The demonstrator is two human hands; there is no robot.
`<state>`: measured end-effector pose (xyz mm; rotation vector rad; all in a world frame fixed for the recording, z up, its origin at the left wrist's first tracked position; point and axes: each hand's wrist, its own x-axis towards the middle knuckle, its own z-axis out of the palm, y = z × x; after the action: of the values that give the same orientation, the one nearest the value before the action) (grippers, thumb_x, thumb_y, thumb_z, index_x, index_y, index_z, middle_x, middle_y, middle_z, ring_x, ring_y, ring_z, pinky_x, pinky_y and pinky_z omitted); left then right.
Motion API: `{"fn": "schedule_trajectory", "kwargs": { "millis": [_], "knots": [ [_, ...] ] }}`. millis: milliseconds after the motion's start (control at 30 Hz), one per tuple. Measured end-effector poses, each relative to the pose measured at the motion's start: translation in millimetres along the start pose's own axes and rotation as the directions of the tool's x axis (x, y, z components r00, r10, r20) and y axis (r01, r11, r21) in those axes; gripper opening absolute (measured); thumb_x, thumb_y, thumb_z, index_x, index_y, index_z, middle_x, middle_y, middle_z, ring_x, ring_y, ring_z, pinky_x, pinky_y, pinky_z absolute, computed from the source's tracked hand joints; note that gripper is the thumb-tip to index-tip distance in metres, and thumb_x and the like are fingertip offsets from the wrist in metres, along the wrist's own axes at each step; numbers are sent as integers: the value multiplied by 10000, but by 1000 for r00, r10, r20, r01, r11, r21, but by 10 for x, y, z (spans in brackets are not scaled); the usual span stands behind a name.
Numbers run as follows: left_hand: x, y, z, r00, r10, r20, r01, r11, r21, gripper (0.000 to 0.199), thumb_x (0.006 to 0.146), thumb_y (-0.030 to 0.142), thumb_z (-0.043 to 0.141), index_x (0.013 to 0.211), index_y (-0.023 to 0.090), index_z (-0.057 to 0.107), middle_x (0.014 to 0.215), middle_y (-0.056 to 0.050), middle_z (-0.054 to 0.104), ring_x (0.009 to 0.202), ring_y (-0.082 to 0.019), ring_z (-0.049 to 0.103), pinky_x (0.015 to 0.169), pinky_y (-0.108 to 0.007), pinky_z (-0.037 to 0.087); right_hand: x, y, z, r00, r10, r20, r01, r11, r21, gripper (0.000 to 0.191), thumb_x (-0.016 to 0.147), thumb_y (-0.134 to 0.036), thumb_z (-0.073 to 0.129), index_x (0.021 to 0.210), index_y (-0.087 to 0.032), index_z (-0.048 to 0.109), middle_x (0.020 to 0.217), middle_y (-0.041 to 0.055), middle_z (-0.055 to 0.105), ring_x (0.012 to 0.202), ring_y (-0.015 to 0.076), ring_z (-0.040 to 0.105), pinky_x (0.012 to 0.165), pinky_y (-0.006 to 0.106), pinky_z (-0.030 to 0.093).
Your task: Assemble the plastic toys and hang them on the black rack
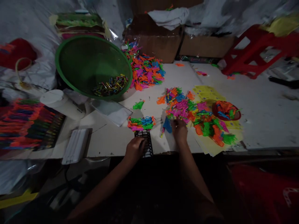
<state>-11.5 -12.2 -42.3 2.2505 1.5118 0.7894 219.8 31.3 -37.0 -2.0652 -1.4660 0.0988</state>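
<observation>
My left hand [135, 147] lies with curled fingers on a black plastic grid rack [147, 146] at the table's front edge. Its fingertips close over the grid's near part. Small toy pieces in pink, green, blue and orange [142, 123] stand in a row at the rack's far end. My right hand [180, 131] reaches to the near side of a pile of bright plastic toy pieces [178, 107], fingers drawn together; what they pinch is hidden. Just left of it lies a blue toy piece [167, 125] with a striped stick. A lone green piece [138, 105] lies farther back.
A green basin [93, 62] holding small striped sticks stands at back left, beside a larger heap of toy pieces [147, 73]. Filled racks [25, 127] and a white cup [62, 102] are left. Rightward are yellow sheets [207, 93], a small red basket [237, 116] and a red stool [252, 53].
</observation>
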Motion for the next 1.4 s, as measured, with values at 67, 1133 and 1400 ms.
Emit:
{"fn": "schedule_trajectory", "kwargs": {
  "millis": [67,1133,1400],
  "knots": [
    [113,188,69,996,46,78,-44,998,-36,183,839,272,460,858,183,619,828,-63,655,802,-164,609,749,-263,459,204,105,-27,995,5,-97,-12,998,-65,299,793,-324,476,991,-142,608,992,140,582,883,216,547,749,338,427],
    [74,-421,-62,881,-428,-200,351,876,-331,141,644,332,685,664,194,661,678,15,699,640,-127,643,640,-224,501,-670,-451,291,956,-192,221,52,854,517,264,771,-379,498,868,-195,660,804,33,694,710,164,637,698,280,501],
    [104,-409,-96,922,-352,-162,315,925,-214,92,649,284,694,698,208,678,698,11,704,630,-136,644,602,-218,487,-662,-515,288,951,-188,243,68,900,431,248,764,-352,487,856,-203,662,800,43,700,715,178,645,694,280,495]
  ]
}}
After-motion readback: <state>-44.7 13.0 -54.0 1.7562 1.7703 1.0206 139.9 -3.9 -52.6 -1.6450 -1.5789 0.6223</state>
